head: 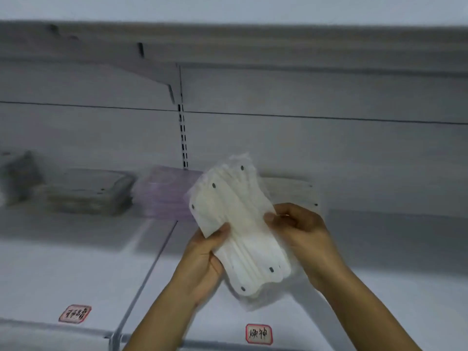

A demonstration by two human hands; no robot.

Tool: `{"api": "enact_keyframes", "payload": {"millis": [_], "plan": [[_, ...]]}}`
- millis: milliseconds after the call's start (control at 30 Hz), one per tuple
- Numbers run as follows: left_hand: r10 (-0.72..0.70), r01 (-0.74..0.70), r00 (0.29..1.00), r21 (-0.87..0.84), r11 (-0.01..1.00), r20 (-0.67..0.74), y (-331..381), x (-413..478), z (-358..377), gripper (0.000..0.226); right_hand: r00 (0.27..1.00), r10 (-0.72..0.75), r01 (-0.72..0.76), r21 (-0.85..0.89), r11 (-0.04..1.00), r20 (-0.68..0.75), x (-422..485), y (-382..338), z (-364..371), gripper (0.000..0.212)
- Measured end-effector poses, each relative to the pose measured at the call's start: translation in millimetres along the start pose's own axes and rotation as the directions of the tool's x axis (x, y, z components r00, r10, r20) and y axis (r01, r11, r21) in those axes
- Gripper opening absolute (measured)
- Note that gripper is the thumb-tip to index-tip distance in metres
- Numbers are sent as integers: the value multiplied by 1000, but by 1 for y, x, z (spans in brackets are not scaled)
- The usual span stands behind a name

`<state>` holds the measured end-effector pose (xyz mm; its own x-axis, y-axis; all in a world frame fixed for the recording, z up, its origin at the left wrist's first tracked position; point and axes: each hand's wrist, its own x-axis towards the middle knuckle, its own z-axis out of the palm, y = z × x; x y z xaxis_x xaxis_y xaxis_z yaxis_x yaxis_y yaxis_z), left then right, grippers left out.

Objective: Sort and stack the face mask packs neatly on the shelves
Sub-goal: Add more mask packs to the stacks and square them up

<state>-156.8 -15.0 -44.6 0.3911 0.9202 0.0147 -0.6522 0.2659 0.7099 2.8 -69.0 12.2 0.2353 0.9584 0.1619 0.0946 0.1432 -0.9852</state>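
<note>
A clear plastic pack of cream-white face masks [240, 224] is held tilted in the air above the shelf [76, 262]. My left hand [202, 259] grips its left edge, thumb on top. My right hand [298, 231] pinches its right edge. At the back of the shelf lie a grey-green stack of packs [88, 193], a pale purple stack [164, 193] and a white stack [296, 191], partly hidden behind the held pack.
A dark blurred pack [17, 178] lies at the far left. A clear divider [149, 272] splits the shelf. Two red-framed labels [75, 313] [258, 334] sit on the front edge. An upper shelf [228, 51] hangs overhead.
</note>
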Motion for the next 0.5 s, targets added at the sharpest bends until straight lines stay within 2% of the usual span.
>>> {"api": "enact_keyframes", "payload": {"millis": [133,200,333,433,500], "plan": [[-58,62,993,-38,997,100,0,9,-15,55,996,77,-74,59,995,-41,-5,6,5,15],[-87,96,985,-57,994,146,-1,12,-18,58,994,86,-84,33,996,-71,-7,7,2,17],[-125,135,981,-66,989,147,-2,17,-17,77,994,-28,3,-229,973,-104,-5,7,-17,10],[-138,154,982,-122,981,128,-3,22,-20,81,976,-88,43,-218,975,-201,3,8,-36,9],[-140,155,986,-193,969,92,-1,24,-20,84,945,-108,68,-137,988,-308,9,8,-47,9]]}}
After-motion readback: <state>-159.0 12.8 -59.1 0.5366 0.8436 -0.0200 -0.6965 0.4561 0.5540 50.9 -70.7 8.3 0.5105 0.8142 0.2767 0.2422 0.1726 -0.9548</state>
